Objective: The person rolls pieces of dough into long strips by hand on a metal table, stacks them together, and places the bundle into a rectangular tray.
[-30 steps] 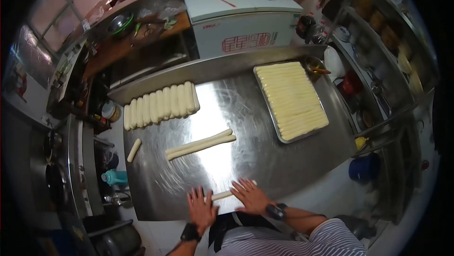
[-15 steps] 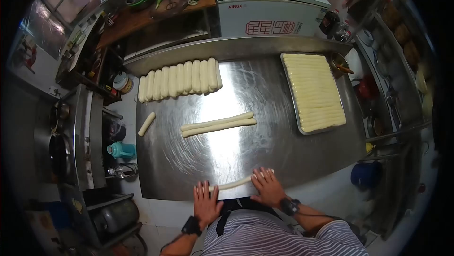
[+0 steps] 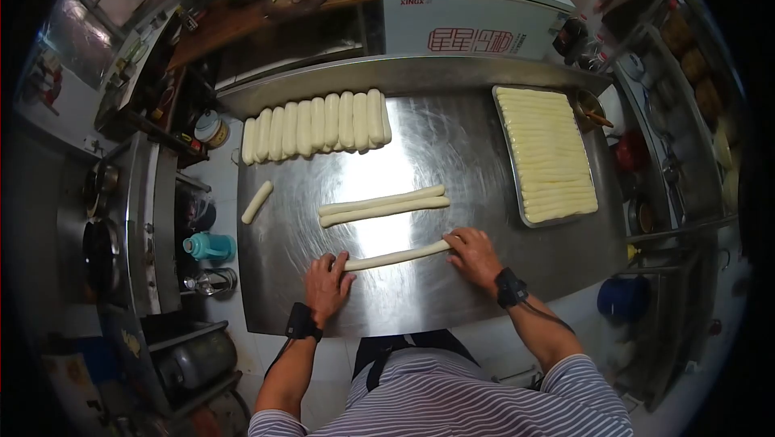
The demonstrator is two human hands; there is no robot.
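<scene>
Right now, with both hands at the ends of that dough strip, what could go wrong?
The front dough strip has the left hand and right hand only at its ends, so its middle could sag or stretch if lifted.

The pair of dough strips lies just beyond it; brought too close, it might stick to them.

The short dough piece lies near the table's left edge and might roll off if knocked.

Wore grey-and-white striped shirt [image 3: 452, 405] with short sleeves [image 3: 593, 392]. Had bare hands [image 3: 325, 285], matching chunky black wrist devices [image 3: 510, 288], thin dark cables [image 3: 550, 317] trailing along forearms [image 3: 541, 336]. Wore black bottoms [image 3: 436, 342], dark strap [image 3: 377, 370] at front.
</scene>
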